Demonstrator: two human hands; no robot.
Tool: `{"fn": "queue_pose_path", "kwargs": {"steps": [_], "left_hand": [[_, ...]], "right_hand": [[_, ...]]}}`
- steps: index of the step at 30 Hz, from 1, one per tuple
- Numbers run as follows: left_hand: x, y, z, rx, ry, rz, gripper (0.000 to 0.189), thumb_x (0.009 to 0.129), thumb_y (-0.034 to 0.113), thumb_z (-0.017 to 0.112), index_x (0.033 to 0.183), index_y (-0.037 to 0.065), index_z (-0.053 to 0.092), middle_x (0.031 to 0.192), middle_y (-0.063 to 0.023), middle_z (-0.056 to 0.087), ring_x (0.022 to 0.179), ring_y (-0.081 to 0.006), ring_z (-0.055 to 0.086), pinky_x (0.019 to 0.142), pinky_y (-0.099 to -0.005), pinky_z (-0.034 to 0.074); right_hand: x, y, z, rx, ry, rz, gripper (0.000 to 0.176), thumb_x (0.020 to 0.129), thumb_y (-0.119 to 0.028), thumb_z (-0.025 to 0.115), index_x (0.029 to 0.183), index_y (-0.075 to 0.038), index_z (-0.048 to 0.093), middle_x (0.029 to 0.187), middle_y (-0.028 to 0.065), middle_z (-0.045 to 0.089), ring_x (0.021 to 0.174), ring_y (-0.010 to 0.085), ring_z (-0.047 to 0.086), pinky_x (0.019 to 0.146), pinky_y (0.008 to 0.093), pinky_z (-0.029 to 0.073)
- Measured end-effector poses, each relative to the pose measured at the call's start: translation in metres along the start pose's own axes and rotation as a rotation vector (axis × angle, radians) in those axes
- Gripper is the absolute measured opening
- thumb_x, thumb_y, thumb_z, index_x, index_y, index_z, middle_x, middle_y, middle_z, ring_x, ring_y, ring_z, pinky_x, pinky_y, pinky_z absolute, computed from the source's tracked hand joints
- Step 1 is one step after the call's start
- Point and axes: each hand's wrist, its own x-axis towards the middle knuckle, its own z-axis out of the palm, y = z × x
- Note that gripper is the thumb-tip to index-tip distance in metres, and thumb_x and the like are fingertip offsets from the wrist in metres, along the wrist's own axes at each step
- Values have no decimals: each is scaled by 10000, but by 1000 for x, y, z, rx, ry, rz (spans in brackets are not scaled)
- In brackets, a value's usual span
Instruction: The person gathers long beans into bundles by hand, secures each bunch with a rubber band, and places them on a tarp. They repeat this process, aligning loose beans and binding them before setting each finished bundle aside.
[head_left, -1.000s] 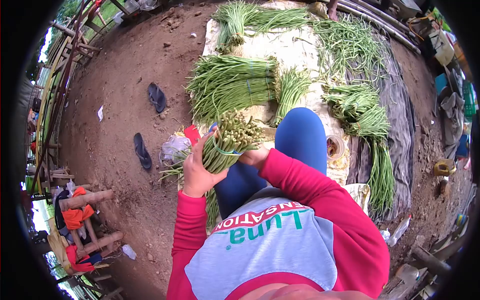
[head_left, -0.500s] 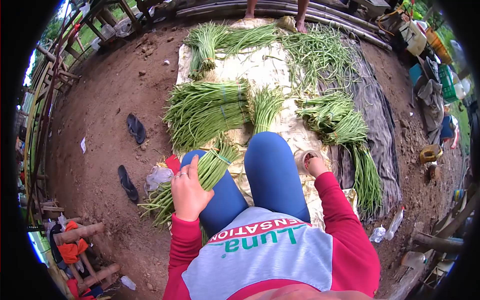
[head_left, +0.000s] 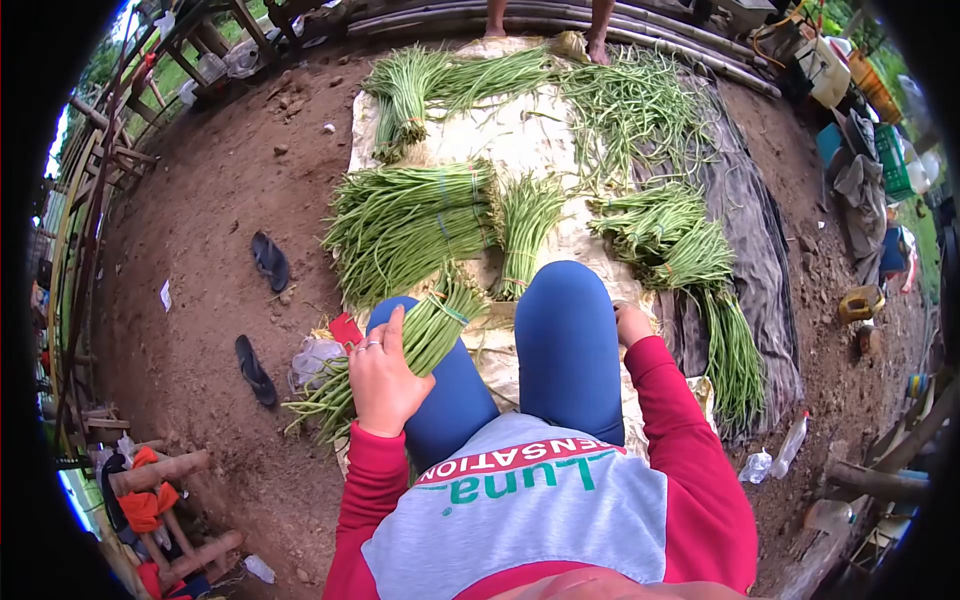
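Note:
A bundle of long green beans (head_left: 425,325), tied with a light band near its upper end, lies across my left thigh. My left hand (head_left: 388,380) is wrapped over it, thumb on the near side. Beside my right knee is my right hand (head_left: 632,325), its fingertips hidden behind the knee. The round container that was at this hand is out of sight behind the leg. Just past my knees stand a smaller tied bean bundle (head_left: 525,225) and a large banded stack of long beans (head_left: 415,225).
More bean bundles (head_left: 675,235) lie to the right, with loose beans (head_left: 645,110) beyond on the pale sheet (head_left: 545,130). Another person's feet (head_left: 597,50) are at the far edge. Flip-flops (head_left: 270,262) sit on dirt at left, a plastic bottle (head_left: 790,447) at right.
My right knee has shifted right and now covers the container, where my right hand was reaching in. My left hand stays on the bean bundle, having moved slightly right.

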Motion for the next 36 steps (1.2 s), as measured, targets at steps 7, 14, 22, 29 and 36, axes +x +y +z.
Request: {"fn": "queue_pose_path", "kwargs": {"steps": [7,14,22,29,36], "left_hand": [[-1,1,-3,3,-4,6,907,581,197,834,1402,50,479,1126,-168,646,1019,-346,629,950,-465,462],[-10,-2,-6,-14,31,-10,883,586,177,822,1393,44,490,1130,-180,646,1013,-355,631,973,-462,458],[-17,-7,-5,-27,81,-5,847,609,174,801,1389,54,493,1122,-178,644,1014,-363,627,950,-466,463],[-21,-8,-5,-26,86,-13,877,590,166,821,1395,49,492,1127,-172,639,1000,-355,630,954,-461,464],[-21,-8,-6,-23,64,-38,819,639,174,773,1400,60,491,1139,-193,643,1014,-386,632,936,-478,471]], "right_hand": [[-36,-1,-21,268,223,6,195,789,-222,761,835,-35,737,759,170,708,719,338,696,701,420,552],[-54,-7,-36,521,193,185,279,789,-179,745,1051,-88,773,881,183,736,804,299,723,756,393,553],[-69,-17,-53,423,279,132,236,829,-180,733,1038,-79,773,882,153,747,790,262,730,741,366,555],[-53,2,-41,742,273,179,159,868,-114,716,973,6,716,828,86,741,722,156,680,695,297,530],[-58,-70,-131,1804,343,-228,319,980,-4,549,1299,-1,552,1125,137,690,935,194,692,888,322,563]]}}
